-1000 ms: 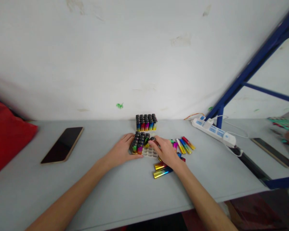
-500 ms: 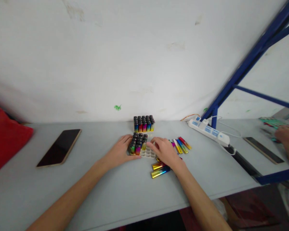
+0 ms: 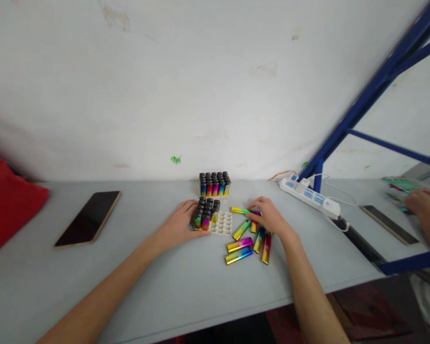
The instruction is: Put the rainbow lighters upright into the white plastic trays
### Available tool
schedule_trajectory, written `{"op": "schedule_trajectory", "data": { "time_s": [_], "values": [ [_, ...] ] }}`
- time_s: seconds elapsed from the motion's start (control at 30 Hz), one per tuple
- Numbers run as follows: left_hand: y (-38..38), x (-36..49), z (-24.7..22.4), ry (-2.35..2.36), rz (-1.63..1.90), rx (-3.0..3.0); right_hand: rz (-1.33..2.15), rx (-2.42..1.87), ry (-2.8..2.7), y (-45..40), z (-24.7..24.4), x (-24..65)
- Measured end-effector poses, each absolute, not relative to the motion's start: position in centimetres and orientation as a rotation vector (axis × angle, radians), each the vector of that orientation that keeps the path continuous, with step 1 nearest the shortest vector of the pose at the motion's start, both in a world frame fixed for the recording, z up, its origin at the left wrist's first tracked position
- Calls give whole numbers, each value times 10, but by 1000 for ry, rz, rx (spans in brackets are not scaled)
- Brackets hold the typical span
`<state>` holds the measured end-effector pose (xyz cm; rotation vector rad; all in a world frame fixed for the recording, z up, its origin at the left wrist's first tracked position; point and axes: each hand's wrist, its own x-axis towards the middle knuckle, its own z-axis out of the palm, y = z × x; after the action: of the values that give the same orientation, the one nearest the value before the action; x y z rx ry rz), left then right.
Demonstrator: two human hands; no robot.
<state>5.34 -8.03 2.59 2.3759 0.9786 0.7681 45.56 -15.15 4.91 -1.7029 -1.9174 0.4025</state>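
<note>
My left hand (image 3: 179,222) is closed around the left end of a white tray (image 3: 225,223) with round-edged slots, the thumb along its front edge. Black-topped lighters (image 3: 208,209) stand upright in the tray's left part; slots on its right show bare. To the right of the tray, my right hand (image 3: 268,216) pinches a yellow-green lighter (image 3: 239,210) by its right end, which the fingers hide. Under and in front of this hand lie several loose metallic lighters, among them a yellow-blue lighter (image 3: 239,255) and a red-gold lighter (image 3: 266,248).
Behind the tray stands a full block of upright lighters (image 3: 215,184) near the wall. A phone (image 3: 89,219) lies at left, by a red cloth-like item (image 3: 10,200). A power strip (image 3: 310,195) and blue metal frame (image 3: 344,138) are at right, beyond which another person's hand (image 3: 424,203) works.
My right hand has moved right from the tray to the loose lighters and now holds a yellow-green one. My left hand has stayed at the tray.
</note>
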Motion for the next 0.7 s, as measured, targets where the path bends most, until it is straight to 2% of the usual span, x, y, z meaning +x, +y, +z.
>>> {"op": "schedule_trajectory", "data": {
  "time_s": [0.13,0.4,0.6,0.7],
  "values": [
    [-81,53,27,985,793,2376,512,-1570,-1644,-150,59,445],
    [-81,53,27,976,778,2410,1013,-1139,-996,-156,89,381],
    [-82,53,27,973,761,2401,1187,-1095,-1168,-143,103,346],
    [-82,53,27,967,776,2393,1010,-1203,-1320,-134,100,338]
  ]
}}
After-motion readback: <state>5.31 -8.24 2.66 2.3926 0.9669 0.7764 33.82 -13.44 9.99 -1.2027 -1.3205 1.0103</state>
